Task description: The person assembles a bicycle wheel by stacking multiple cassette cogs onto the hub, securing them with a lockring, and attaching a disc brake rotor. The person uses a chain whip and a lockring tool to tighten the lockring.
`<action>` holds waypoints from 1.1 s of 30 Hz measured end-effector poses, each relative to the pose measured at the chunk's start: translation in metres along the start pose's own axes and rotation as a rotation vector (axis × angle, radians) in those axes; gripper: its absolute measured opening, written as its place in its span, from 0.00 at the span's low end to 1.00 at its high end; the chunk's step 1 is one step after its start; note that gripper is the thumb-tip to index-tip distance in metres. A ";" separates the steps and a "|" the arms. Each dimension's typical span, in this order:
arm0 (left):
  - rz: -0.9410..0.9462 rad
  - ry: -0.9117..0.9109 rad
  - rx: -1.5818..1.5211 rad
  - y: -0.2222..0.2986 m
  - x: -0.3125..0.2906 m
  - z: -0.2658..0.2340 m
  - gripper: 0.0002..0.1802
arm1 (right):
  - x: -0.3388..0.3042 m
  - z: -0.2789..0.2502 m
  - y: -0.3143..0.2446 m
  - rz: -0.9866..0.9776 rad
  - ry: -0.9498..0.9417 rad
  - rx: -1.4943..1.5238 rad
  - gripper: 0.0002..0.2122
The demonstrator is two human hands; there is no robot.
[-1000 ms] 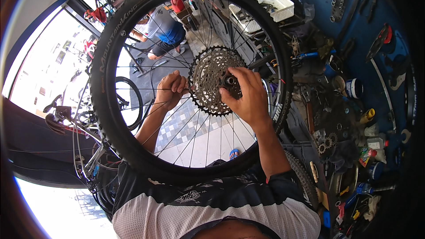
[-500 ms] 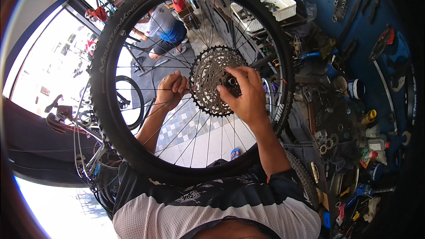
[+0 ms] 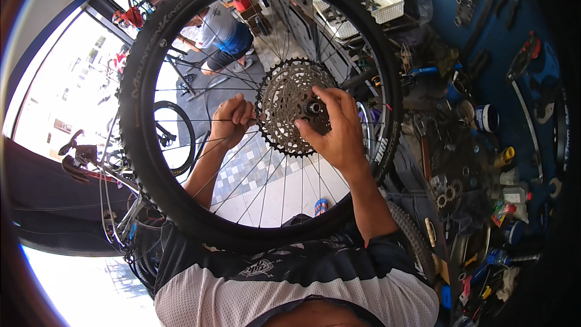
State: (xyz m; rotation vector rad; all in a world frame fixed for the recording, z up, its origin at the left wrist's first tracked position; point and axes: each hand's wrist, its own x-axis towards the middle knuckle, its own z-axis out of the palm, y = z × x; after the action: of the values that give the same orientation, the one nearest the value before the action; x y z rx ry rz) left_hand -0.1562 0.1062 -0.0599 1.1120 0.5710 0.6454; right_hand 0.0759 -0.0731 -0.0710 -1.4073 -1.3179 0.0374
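Note:
A bicycle wheel with a knobby black tyre [image 3: 140, 91] stands in front of my chest, its spokes spread around a large silver and black cassette [image 3: 281, 94]. My right hand [image 3: 339, 130] reaches over the near face of the cassette, thumb and fingers curved around its small cogs. Between them shows the round end of the axle [image 3: 315, 108]. On the far side of the spokes is my left hand [image 3: 231, 120], closed, with its fingertips by the cassette's left edge. What its fingers hold, if anything, is hidden.
Another person [image 3: 223, 39] crouches beyond the wheel. On the right, a cluttered bench carries tools, loose cogs [image 3: 449, 195] and bottles; wrenches hang on a blue wall. A white plastic basket [image 3: 387, 3] stands at the back. Bicycle parts [image 3: 118, 188] crowd the left.
The wheel has shifted slightly left and up in the view. Both hands keep almost the same places at the cassette, the left one a touch further left.

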 end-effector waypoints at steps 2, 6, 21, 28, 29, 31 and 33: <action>0.012 0.011 0.006 0.000 0.000 0.002 0.32 | 0.000 0.001 0.003 -0.029 0.012 -0.018 0.31; 0.011 0.013 0.019 0.001 0.002 0.004 0.32 | 0.001 -0.002 0.005 -0.034 0.008 -0.024 0.30; 0.081 0.248 -0.220 -0.008 0.004 -0.012 0.22 | -0.107 -0.139 0.077 0.458 0.245 -0.206 0.22; 0.031 0.179 -0.193 0.000 0.003 -0.002 0.25 | -0.224 -0.267 0.143 0.779 0.515 -0.495 0.13; 0.025 0.163 -0.199 0.001 0.005 -0.002 0.26 | -0.241 -0.282 0.149 0.792 0.531 -0.552 0.13; 0.016 0.137 -0.207 0.003 0.008 -0.007 0.26 | -0.273 -0.306 0.165 0.815 0.557 -0.658 0.13; 0.039 0.144 -0.185 0.000 0.007 -0.010 0.26 | -0.288 -0.320 0.171 0.888 0.502 -0.716 0.12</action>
State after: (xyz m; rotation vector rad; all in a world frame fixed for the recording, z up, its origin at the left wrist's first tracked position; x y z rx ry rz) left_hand -0.1585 0.1176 -0.0640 0.9102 0.6014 0.8008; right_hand 0.2926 -0.4373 -0.2574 -2.3288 -0.1989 -0.2011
